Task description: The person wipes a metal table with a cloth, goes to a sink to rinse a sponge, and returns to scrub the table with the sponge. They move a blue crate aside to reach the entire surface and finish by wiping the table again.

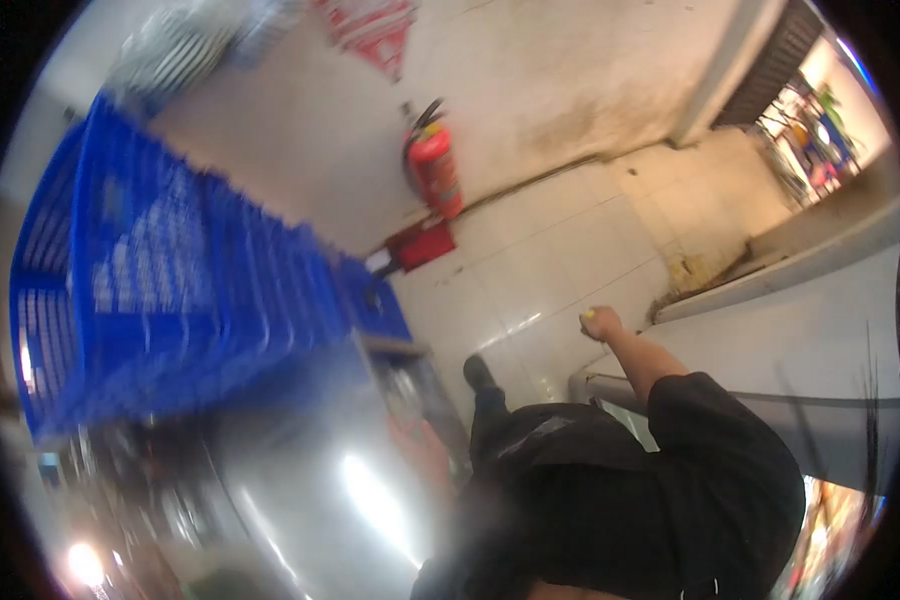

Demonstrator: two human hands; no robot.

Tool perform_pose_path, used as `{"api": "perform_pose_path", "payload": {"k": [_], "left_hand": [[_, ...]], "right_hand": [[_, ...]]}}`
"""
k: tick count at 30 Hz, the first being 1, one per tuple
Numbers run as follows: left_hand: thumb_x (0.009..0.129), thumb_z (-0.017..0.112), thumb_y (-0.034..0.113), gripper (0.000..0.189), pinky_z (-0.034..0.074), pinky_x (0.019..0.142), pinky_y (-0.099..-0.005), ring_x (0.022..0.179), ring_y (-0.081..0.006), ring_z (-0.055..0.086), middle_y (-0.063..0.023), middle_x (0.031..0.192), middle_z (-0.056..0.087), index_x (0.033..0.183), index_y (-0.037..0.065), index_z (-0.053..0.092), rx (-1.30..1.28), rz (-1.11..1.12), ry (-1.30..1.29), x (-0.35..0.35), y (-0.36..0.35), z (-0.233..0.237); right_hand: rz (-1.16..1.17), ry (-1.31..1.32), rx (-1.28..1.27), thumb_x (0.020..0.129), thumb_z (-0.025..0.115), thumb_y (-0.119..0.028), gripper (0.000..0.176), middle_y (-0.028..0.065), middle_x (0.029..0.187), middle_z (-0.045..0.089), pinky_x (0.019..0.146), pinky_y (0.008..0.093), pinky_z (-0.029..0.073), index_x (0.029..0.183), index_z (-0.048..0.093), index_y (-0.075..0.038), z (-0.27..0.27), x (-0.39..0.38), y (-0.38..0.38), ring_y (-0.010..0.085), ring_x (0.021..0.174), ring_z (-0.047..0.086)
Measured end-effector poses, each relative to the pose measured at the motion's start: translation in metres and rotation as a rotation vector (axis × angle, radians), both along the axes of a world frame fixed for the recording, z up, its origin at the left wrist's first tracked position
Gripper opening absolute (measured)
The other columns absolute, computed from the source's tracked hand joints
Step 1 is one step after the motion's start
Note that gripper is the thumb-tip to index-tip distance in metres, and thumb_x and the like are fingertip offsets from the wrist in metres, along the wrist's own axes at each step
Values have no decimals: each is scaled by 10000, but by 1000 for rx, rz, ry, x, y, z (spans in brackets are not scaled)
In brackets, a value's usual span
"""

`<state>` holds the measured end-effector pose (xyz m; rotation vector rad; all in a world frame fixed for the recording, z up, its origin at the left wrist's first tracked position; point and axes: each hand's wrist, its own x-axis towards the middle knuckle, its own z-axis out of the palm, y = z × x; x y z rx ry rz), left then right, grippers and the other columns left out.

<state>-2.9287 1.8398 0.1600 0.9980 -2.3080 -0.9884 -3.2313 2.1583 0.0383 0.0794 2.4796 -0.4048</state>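
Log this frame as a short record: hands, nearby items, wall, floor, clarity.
Right hand: curled, seen against the floor; small yellow patch on it, unidentifiable
Left hand: not discernible
Picture left: blue perforated baskets above a shiny metal surface
Wall: red fire extinguisher, red-and-white sign
Floor: pale tiles; one dark shoe visible
Clarity: blurred, especially lower left

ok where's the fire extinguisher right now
In the head view, the fire extinguisher is upper centre, by the wall, right of the blue baskets.
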Motion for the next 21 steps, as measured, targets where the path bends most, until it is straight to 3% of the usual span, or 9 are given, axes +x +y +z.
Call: {"api": "perform_pose_path", "payload": {"k": [4,7,9,11,15,16,19,20,21], "left_hand": [[854,582,79,617,414,896,-349,951,-233,556,-191,1256,464,1375,-30,272,31,-264,55,-176,-59,20],[852,593,89,656,424,882,-353,952,-236,558,-204,1269,448,1395,-11,239,55,-442,50,-285,-75,20],[857,599,109,713,436,869,-362,947,-251,566,-224,1297,413,1422,7,177,37,-502,92,-375,-76,-6],[861,598,130,718,436,877,-367,952,-260,567,-233,1300,407,1423,1,171,26,-537,38,-468,-56,-16],[856,607,166,733,411,927,-373,989,-279,560,-240,1340,379,1418,-25,177,95,-800,103,-624,16,-58],[853,612,176,750,350,1012,-381,1160,-312,487,-247,1414,301,1418,-39,167,-64,-770,-136,-652,35,-76],[865,597,267,774,203,1112,-376,1369,-323,208,-241,1469,201,1422,-40,155,-60,-885,-602,-701,68,-147],[879,574,304,762,262,1091,-381,1336,-341,280,-237,1457,235,1420,-37,159,102,-923,-690,-705,63,-170],[886,557,297,663,421,950,-416,1154,-360,492,-234,1305,446,1370,-43,255,539,-731,-996,-707,80,-151]], "right_hand": [[-242,87,42,753,578,-364,377,222,911,649,788,409,501,944,674,-54,3,-26,64,364,849,627],[-795,185,-181,745,598,-343,356,182,844,660,710,401,510,903,673,-33,-21,-25,119,331,751,641],[-1312,342,-559,776,590,-238,219,68,651,612,515,326,474,813,637,-28,-9,-24,145,187,547,593],[-1490,413,-581,796,571,-211,176,47,636,588,468,333,456,814,624,-44,-27,-33,167,194,490,560],[-1978,295,-1010,845,531,-251,189,34,622,578,442,342,450,770,608,-96,-57,-38,207,184,464,543],[-2115,308,-1146,861,515,-265,204,29,619,578,439,343,453,762,603,-110,-78,-44,218,183,465,545],[-2296,354,-1371,874,502,-283,236,43,636,591,481,356,486,767,611,-104,-117,-61,253,203,492,565],[-2343,370,-1392,874,502,-283,236,43,636,591,481,356,486,767,611,-104,-112,-74,252,203,492,565],[-2370,383,-1297,871,506,-285,238,56,653,596,505,364,496,768,613,-99,-102,-88,259,213,516,576]]}}
